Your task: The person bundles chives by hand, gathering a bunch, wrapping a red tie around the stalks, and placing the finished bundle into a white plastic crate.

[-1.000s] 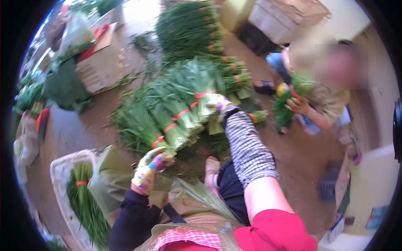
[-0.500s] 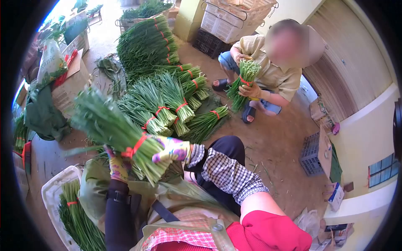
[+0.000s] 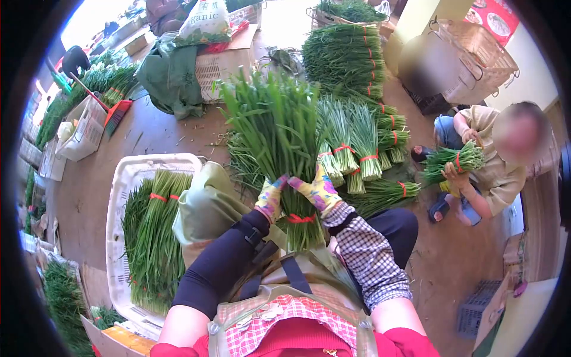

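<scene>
A large bundle of long green stalks (image 3: 276,131) stands upright in front of my lap, bound low down by a red band. My left hand (image 3: 272,199), in a patterned glove, is closed round its left side just above the band. On the right side my right hand (image 3: 320,190), gloved alike, grips the same bundle, the two thumbs close together. Beyond it on the floor lie several banded bundles (image 3: 363,140). To the left, a white crate (image 3: 114,232) holds more banded bundles (image 3: 156,244).
At the right a person (image 3: 496,154) crouches, holding a smaller banded bundle (image 3: 455,163). A tall stack of bundles (image 3: 342,59) stands at the back. A red broom (image 3: 118,114) and a crate (image 3: 83,134) are at the upper left, a dark crate (image 3: 476,306) at the lower right.
The view has swung left. The bundle in my hands has gone from tilted to upright, and my left hand now shows plainly on it. The other person's bundle has tipped to lie more level.
</scene>
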Demonstrator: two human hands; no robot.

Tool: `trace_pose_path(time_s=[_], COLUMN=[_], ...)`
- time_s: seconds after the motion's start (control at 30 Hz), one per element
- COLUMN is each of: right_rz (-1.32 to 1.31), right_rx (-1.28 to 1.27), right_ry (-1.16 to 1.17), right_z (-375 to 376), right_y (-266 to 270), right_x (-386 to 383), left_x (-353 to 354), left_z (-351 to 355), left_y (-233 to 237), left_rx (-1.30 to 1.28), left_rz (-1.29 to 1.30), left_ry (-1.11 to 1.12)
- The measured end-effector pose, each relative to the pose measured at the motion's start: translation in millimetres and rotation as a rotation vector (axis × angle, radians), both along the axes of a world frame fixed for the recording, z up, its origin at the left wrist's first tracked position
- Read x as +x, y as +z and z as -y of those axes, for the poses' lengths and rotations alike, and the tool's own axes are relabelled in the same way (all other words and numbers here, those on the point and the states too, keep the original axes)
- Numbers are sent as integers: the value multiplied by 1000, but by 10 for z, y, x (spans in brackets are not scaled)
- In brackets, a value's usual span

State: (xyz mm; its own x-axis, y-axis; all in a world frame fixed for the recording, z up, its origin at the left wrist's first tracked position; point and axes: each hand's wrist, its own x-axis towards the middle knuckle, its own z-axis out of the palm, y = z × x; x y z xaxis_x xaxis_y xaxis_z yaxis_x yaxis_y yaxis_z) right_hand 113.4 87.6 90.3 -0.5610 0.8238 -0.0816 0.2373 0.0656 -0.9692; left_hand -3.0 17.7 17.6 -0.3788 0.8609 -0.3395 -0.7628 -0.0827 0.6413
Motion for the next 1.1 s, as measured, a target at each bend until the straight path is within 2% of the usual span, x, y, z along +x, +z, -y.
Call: trace_pose_path(time_s=[0.03,0.1,0.13,0.2,0.23,0.33,0.4,0.47,0.5,0.6,0.63,0.67,0.73,0.8,0.83,0.93,0.97,1.0,1.03,1.1], right_rz=[-100,-296,-367,-370,-174,-234,-266,-234,-324,-288,-325,-331,-344,-235,-180,-370,-356,-342,-330,-279], right_rx=[-63,-182,-151,-217,-64,-224,-302,-422,-452,-579,-602,-554,-459,-347,-290,-159,-85,-95,-104,-155], right_ry=[-3,-5,-67,-120,-199,-195,-211,-229,-208,-166,-173,-181,-195,-212,-220,-120,0,24,48,80], right_z=[-34,-185,-200,-392,-413,-424,-519,-493,-467,-569,-519,-478,-409,-382,-362,-224,-175,-159,-161,-155], right_y=[-116,-391,-362,-545,-544,-539,-810,-694,-630,-763,-641,-583,-537,-568,-549,-515,-520,-521,-519,-230], right_x=[-31,-101,-107,-99,-89,-41,-54,-33,-14,47,57,61,58,32,14,-51,-46,-48,-50,-2], left_x=[22,2,-21,-71,-96,-124,-128,-134,-140,-178,-191,-196,-180,-137,-73,-66,-71,-74,-73,-155], left_z=[5,-24,-28,-69,-60,-44,-32,-43,-51,-63,-59,-54,-70,-71,-44,-67,-60,-52,-44,-68], left_y=[-18,-86,-100,-99,-63,-8,3,6,-8,-42,-36,-38,-77,-77,114,159,179,205,232,71], left_rx=[-48,-22,-10,-30,-44,-65,-62,-50,-46,-31,-24,-18,-41,-26,1,20,-76,-173,-215,-114], left_rz=[-69,-19,8,38,88,168,171,146,175,245,256,267,83,-91,-173,-402,-475,-548,-611,-335], left_ry=[24,-4,-15,-3,-11,-18,-22,-32,-44,-81,-95,-108,-50,14,51,44,16,-11,61,80])
